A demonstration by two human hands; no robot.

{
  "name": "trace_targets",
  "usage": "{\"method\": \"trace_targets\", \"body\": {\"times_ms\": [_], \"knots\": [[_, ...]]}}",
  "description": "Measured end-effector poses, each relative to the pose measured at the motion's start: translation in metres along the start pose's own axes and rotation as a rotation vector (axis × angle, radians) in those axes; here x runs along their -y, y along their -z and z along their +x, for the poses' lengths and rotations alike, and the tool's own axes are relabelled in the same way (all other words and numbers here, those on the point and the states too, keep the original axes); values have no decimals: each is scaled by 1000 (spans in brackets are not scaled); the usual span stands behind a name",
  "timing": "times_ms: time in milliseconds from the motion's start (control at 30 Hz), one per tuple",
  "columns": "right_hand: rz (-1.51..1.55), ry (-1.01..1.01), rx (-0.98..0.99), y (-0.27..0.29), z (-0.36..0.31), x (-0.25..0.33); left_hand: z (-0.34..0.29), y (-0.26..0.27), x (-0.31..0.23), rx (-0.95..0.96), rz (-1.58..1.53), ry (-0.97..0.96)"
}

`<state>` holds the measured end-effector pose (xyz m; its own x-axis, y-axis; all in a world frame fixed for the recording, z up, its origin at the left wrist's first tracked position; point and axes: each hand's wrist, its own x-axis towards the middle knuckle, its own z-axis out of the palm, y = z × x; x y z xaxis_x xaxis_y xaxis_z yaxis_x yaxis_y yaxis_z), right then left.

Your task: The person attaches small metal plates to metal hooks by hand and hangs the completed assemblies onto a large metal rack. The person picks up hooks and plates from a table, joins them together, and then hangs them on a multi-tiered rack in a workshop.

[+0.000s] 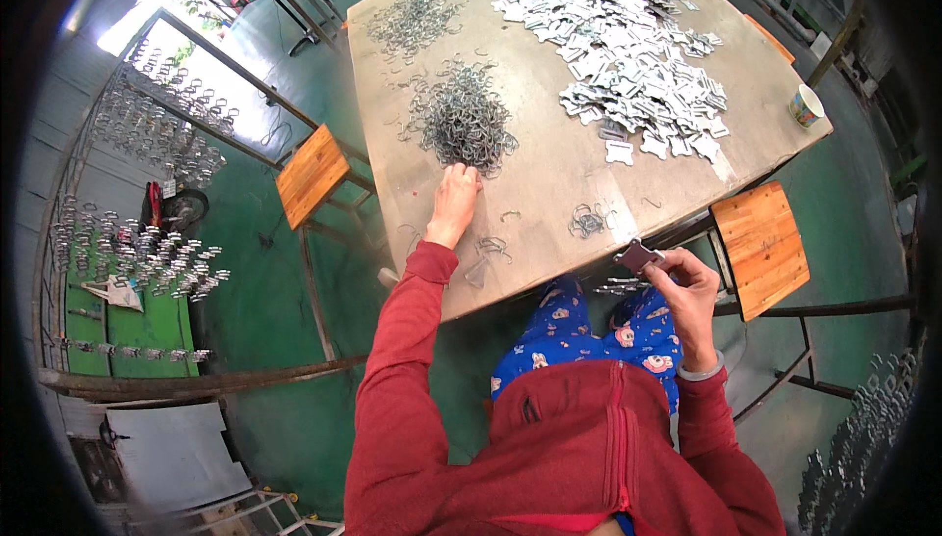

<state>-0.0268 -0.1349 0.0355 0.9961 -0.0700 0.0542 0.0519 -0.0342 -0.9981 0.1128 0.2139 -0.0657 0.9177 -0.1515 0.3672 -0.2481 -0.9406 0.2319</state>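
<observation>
My left hand (456, 204) reaches over the table to the near edge of a dark heap of bent wire hooks (469, 122). Its fingers are drawn together at the hooks, and whatever they pinch is too small to make out. Just off the table's front edge, my right hand (690, 293) grips a flat dark metal plate (638, 256) with notched ends between thumb and fingers. A small cluster of wire hooks (588, 221) lies on the table between the hands. Beyond, a large pile of silvery notched plates (628, 55) covers the far right part.
More loose hooks (412, 21) are scattered at the table's far left. A paper cup (806, 105) stands at the right corner. Wooden stools (312, 175) flank the table. Metal frames hung with rows of small parts (137, 252) stand left and lower right.
</observation>
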Motion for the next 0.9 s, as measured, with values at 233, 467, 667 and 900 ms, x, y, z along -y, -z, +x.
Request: {"method": "trace_targets", "body": {"times_ms": [233, 467, 667, 900], "knots": [[-9, 10, -13, -1, -1, 2, 6, 1, -19, -115, -174, -89], [-33, -21, -35, 2, -1, 6, 6, -9, -43, 22, 122, -67], [-39, -19, -52, 11, -3, -4, -4, 39, -136, 70, -513, 72], [13, -45, -66, 10, -7, -14, -41, 78, -226, 298, -1582, 431]]}}
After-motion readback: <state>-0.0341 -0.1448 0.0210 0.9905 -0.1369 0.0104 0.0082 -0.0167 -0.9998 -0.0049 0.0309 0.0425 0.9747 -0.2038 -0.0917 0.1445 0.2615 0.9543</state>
